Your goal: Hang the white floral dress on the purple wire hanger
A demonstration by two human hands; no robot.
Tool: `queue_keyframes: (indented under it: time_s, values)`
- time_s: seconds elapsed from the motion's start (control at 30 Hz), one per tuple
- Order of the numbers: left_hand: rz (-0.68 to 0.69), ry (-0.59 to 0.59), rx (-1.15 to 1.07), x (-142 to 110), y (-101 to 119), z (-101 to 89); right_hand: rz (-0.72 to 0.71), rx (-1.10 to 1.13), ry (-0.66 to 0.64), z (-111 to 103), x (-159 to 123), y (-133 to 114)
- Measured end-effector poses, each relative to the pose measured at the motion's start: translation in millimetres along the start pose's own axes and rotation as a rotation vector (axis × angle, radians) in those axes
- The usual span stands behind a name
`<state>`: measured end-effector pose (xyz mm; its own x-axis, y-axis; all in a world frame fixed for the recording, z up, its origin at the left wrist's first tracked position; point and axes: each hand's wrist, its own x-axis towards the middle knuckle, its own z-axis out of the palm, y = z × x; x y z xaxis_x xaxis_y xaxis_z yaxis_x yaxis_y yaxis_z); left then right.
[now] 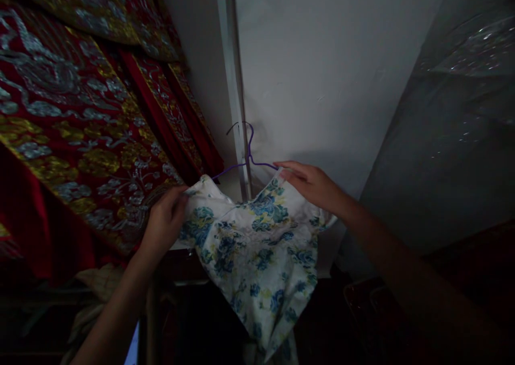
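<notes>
Hanging between fingers (pixel 293 166), floral garment (pixel 265 236), on purple hanger (pixel 250 149)

The left hand (pixel 164 215) and right hand (pixel 316 185) are seen bare, with slender fingers (pixel 295 165). The left forearm (pixel 126 284) and right forearm (pixel 374 233) are likewise uncovered, slim and narrowed toward the wrists (pixel 341 201); the right one is partly hidden by shadow.

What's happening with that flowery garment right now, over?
Right hand: fingers pinching floral garment at one shoulder. Left hand at the other, grip unclear. Garment on purple hanger. Red embroidered cloth near left hand; nothing visibly blocking.
</notes>
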<state>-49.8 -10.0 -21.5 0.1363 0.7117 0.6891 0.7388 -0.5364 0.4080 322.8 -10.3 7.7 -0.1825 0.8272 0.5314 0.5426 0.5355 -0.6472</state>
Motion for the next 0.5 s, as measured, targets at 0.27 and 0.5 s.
queue_keyframes:
  time_s: [0.27,0.5]
  values:
    - [0.182,-0.042,0.083,23.6,28.1,8.3,0.297,0.301,0.157,-7.5,-31.4,35.7]
    - [0.145,0.076,0.206,57.5,56.1,28.5,0.487,0.564,0.164,-28.7,-49.9,33.4]
